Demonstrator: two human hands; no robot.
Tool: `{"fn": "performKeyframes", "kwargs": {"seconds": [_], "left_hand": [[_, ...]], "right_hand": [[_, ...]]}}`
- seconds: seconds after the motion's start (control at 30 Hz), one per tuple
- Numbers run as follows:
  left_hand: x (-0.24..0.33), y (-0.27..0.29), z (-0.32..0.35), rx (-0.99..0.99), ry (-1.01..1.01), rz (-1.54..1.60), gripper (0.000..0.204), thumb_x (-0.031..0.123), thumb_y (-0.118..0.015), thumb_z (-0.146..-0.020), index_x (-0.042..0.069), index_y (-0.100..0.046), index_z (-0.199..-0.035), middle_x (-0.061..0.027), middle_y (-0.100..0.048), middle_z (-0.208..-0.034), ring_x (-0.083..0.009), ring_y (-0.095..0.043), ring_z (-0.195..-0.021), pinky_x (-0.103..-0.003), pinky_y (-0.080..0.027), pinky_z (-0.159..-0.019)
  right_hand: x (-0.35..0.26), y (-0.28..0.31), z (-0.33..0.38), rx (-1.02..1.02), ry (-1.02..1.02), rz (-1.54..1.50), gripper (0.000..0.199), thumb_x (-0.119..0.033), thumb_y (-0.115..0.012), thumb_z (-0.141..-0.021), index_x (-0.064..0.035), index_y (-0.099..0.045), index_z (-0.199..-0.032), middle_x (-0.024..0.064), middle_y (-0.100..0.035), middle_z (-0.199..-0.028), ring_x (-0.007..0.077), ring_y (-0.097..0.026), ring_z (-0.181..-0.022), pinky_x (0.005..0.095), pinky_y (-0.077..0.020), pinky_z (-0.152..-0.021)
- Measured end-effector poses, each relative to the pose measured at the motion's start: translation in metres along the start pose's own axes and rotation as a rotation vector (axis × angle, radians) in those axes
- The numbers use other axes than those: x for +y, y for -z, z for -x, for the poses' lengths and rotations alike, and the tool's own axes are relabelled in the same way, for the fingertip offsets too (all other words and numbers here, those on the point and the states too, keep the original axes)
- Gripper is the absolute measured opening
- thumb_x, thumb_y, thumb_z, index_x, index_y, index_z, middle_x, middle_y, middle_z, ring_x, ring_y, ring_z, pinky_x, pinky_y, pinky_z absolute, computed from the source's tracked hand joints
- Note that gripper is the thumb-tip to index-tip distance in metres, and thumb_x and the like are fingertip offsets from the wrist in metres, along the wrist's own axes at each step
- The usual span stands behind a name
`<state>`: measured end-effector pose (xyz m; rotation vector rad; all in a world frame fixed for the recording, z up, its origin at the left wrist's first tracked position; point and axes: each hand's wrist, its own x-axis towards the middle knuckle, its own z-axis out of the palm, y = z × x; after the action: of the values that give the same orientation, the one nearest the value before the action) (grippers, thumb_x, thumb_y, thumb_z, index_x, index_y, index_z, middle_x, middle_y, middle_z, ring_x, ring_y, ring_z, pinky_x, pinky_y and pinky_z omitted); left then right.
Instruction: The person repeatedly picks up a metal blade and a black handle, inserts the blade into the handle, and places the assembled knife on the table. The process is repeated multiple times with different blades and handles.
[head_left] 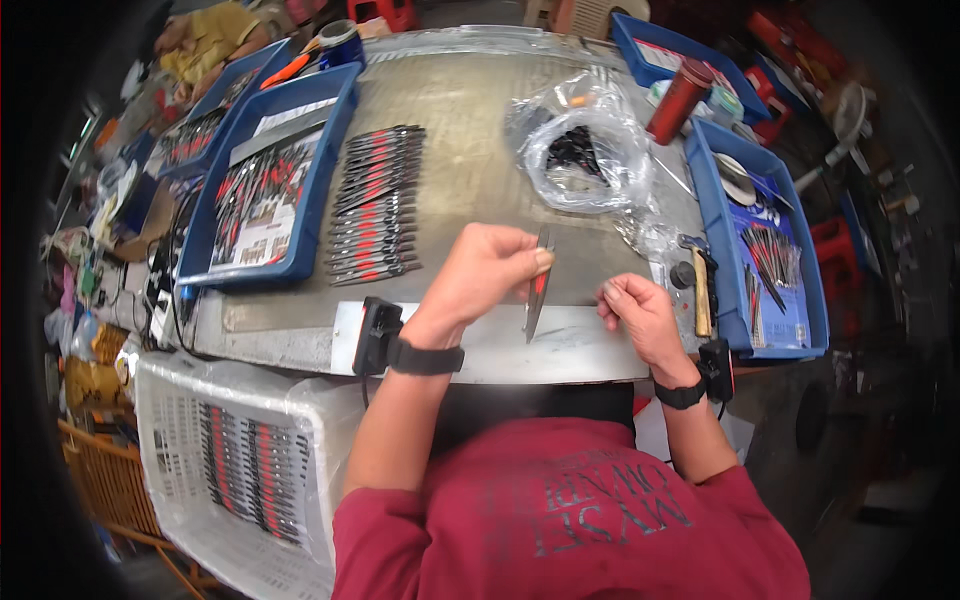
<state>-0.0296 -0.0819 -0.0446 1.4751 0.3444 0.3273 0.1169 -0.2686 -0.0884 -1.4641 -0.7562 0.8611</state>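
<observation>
My left hand (490, 268) pinches a slim dark pointed tool with a red middle (537, 293) between thumb and fingertips. The tool stands nearly upright in the picture, its lower tip over the pale plate (470, 350) at the table's near edge. To its right, my right hand (642, 312) is closed, thumb against curled fingers; anything small in it is hidden. It is apart from the tool. Left of my left hand, a long stack of similar black-and-red tools (372, 215) lies in a row on the metal tabletop (460, 120).
A blue tray of loose tools (310, 240) stands left; another blue tray (740, 335) at right holds dark slim pieces. A clear plastic bag with black parts (600, 195), a red cylinder (680, 100) and a wooden-handled hammer (702, 295) lie nearby. A white crate (180, 440) sits lower left.
</observation>
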Motion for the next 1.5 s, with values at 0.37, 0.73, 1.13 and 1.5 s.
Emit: {"fn": "performKeyframes", "kwargs": {"seconds": [0.37, 0.73, 1.13, 1.5], "left_hand": [[-0.013, -0.023, 0.016, -0.189, 0.025, -0.203, 0.018, 0.012, -0.067, -0.085, 0.0, -0.064, -0.07, 0.0013, -0.057, -0.061, -0.0045, -0.05, -0.056, -0.021, -0.039, -0.051], [-0.023, -0.031, 0.019, -0.219, -0.028, -0.317, 0.014, 0.013, -0.066, -0.087, -0.001, -0.064, -0.084, 0.0013, -0.055, -0.069, -0.0049, -0.048, -0.063, -0.023, -0.039, -0.055], [-0.037, -0.069, 0.019, 0.311, -0.453, -0.796, 0.022, 0.008, -0.064, -0.083, 0.001, -0.059, -0.102, -0.0156, -0.058, -0.079, -0.0355, -0.057, -0.065, -0.04, -0.047, -0.057], [-0.055, -0.049, 0.01, 0.32, -0.472, -1.045, 0.012, 0.011, -0.063, -0.083, 0.007, -0.055, -0.09, -0.0111, -0.053, -0.069, -0.0328, -0.056, -0.059, -0.043, -0.045, -0.05]], "right_hand": [[-0.033, -0.004, -0.009, -0.25, 0.09, 0.17, 0.022, -0.023, -0.057, -0.093, -0.0007, -0.06, -0.092, 0.0001, -0.057, -0.075, 0.006, -0.05, -0.066, 0.022, -0.0423, -0.059], [-0.042, -0.005, -0.006, -0.25, 0.201, 0.345, 0.018, -0.016, -0.059, -0.085, 0.0022, -0.061, -0.082, 0.01, -0.055, -0.063, 0.0106, -0.049, -0.061, 0.0292, -0.0425, -0.056], [-0.015, -0.02, -0.014, 0.154, 0.074, 0.198, 0.019, -0.014, -0.06, -0.085, 0.0034, -0.06, -0.077, 0.0051, -0.055, -0.062, 0.0058, -0.047, -0.063, 0.0275, -0.0415, -0.055], [-0.024, 0.007, -0.068, 0.022, 0.151, 0.648, 0.022, -0.019, -0.058, -0.087, 0.001, -0.061, -0.079, 0.0054, -0.058, -0.064, 0.0095, -0.053, -0.06, 0.0288, -0.042, -0.054]]}}
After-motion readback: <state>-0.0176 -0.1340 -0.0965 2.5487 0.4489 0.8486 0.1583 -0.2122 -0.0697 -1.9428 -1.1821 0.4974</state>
